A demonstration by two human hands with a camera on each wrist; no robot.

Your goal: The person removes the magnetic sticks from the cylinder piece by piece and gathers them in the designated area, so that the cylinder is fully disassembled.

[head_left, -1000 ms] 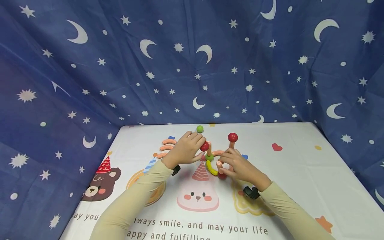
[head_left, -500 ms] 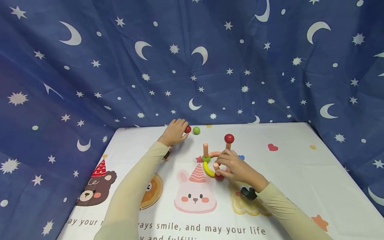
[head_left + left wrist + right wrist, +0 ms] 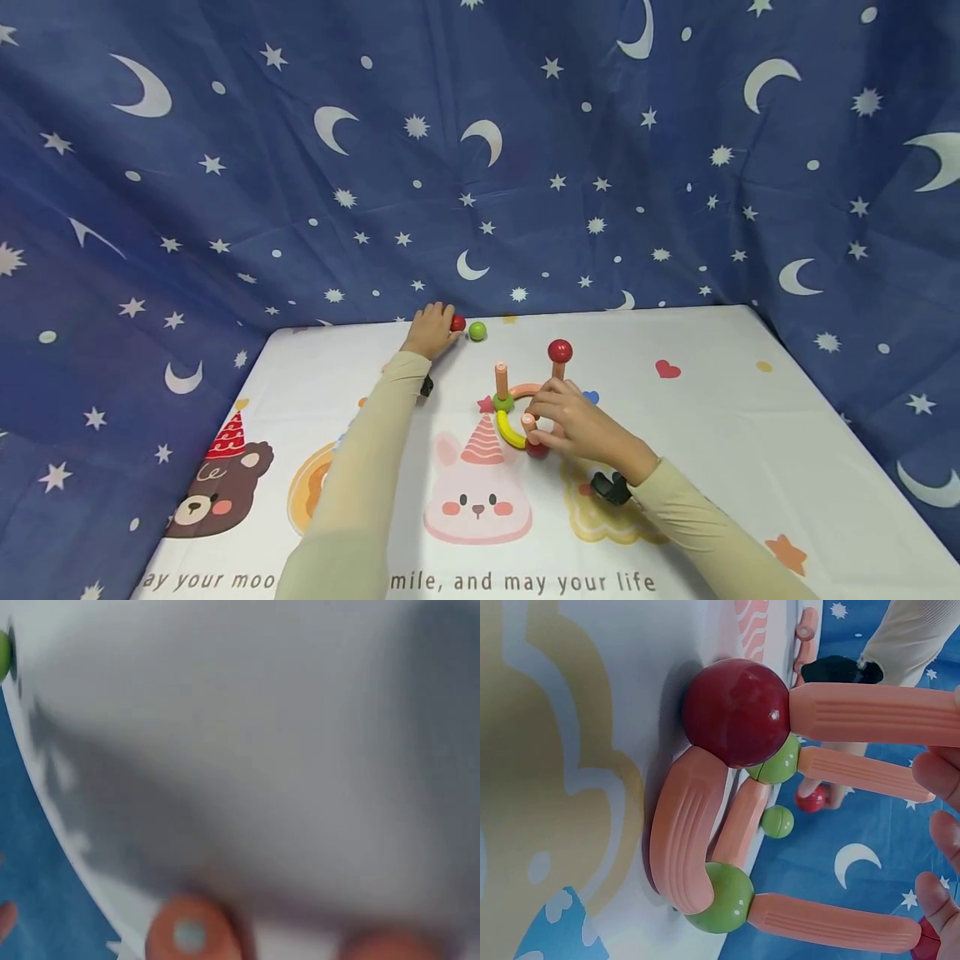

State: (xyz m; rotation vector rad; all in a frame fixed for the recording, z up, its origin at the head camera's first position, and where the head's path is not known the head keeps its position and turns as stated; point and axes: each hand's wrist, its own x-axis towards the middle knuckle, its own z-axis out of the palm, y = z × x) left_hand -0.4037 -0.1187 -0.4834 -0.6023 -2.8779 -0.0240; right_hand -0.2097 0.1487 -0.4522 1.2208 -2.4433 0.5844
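Note:
At the table's back edge, my left hand (image 3: 431, 332) holds a red ball (image 3: 457, 322), close beside a green ball (image 3: 477, 332). My right hand (image 3: 581, 423) pinches an upright orange stick (image 3: 529, 427) near its top. In the right wrist view that stick (image 3: 870, 714) joins a dark red ball (image 3: 736, 712) at the base. The base is a ring of curved pieces, including a yellow one (image 3: 510, 431) and an orange one (image 3: 682, 829), linked by ball joints. Another stick (image 3: 502, 381) rises bare from a green joint (image 3: 503, 403). Behind my right hand, a red ball (image 3: 560, 351) tops a further stick.
Curved orange pieces (image 3: 806, 646) lie to the left, mostly hidden by my left arm in the head view. A white printed cloth (image 3: 697, 450) covers the table. A blue curtain (image 3: 540, 150) with moons and stars hangs along the back and sides.
My left hand has carried the red ball from beside the bare stick to the back left, next to the green ball. My right hand keeps its hold on the stick; the head view shifts slightly.

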